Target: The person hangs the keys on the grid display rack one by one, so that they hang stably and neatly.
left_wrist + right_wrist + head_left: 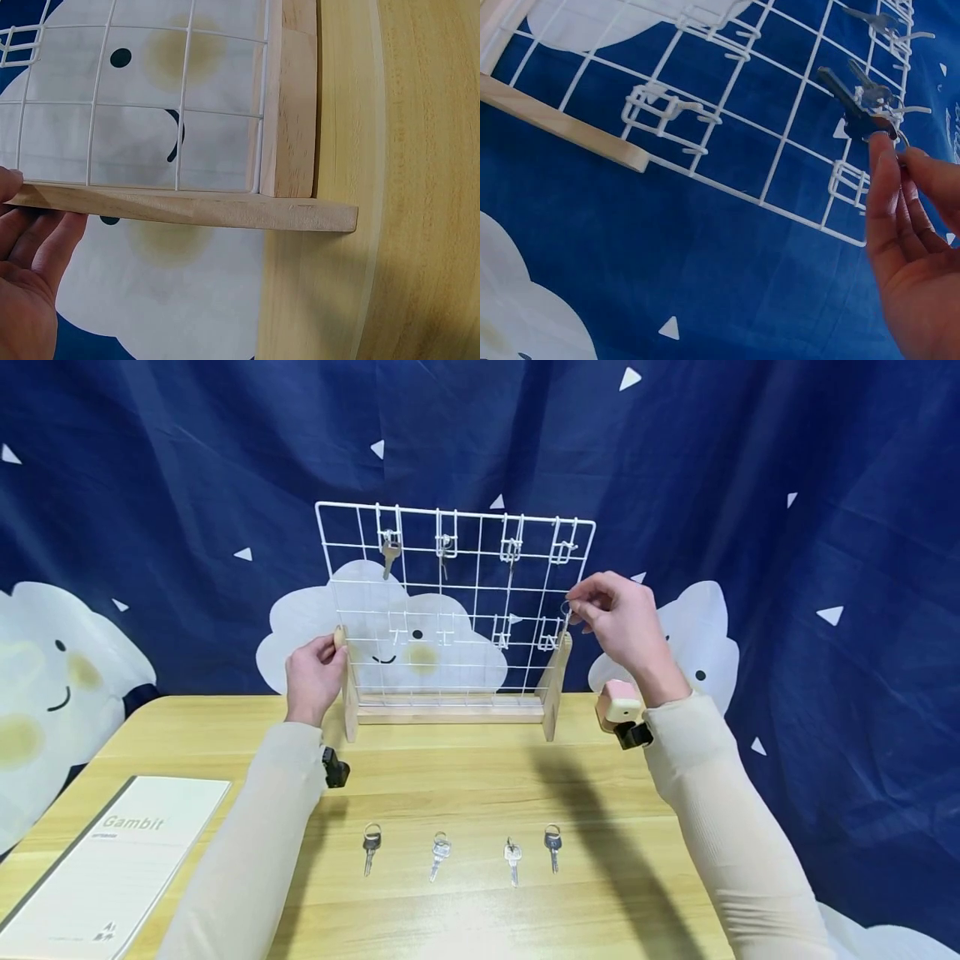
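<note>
Head view: right hand pinches a dark key by its ring at the wire grid rack's right edge, blade pointing across the grid; left hand grips its left wooden post.

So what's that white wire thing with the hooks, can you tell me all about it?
It's a white wire grid rack, standing upright on the wooden table in a pale wooden base with two side feet. Small white hooks sit in two rows; two top hooks carry keys. The left hand holds its left wooden post, and the right hand pinches a key by the right edge.
</note>
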A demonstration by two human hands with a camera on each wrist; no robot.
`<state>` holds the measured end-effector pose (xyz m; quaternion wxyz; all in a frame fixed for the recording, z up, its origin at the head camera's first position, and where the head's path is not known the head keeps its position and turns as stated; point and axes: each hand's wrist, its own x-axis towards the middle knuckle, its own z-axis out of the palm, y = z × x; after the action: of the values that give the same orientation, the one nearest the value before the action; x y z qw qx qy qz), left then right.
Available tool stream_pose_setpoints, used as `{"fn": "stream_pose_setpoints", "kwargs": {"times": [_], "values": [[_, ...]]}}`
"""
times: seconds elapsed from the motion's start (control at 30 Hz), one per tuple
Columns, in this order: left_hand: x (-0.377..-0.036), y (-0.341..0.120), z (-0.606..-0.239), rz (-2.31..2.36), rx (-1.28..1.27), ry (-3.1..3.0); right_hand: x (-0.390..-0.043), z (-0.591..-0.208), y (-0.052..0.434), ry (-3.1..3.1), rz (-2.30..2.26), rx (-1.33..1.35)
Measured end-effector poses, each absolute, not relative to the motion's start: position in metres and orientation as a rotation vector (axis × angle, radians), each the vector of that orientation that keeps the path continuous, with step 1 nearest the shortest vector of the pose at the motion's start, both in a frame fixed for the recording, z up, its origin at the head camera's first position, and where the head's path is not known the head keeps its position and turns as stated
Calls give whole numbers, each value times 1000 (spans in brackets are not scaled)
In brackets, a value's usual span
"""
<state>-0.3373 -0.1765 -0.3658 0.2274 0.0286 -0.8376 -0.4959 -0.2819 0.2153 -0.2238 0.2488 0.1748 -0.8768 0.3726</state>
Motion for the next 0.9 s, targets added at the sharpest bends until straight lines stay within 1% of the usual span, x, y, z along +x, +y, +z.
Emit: {"fn": "stream_pose_setpoints", "kwargs": {"times": [0.9], "values": [[-338, -177, -367, -1375, 58, -2283, -302, -184, 209, -2237, 1309, 372]]}}
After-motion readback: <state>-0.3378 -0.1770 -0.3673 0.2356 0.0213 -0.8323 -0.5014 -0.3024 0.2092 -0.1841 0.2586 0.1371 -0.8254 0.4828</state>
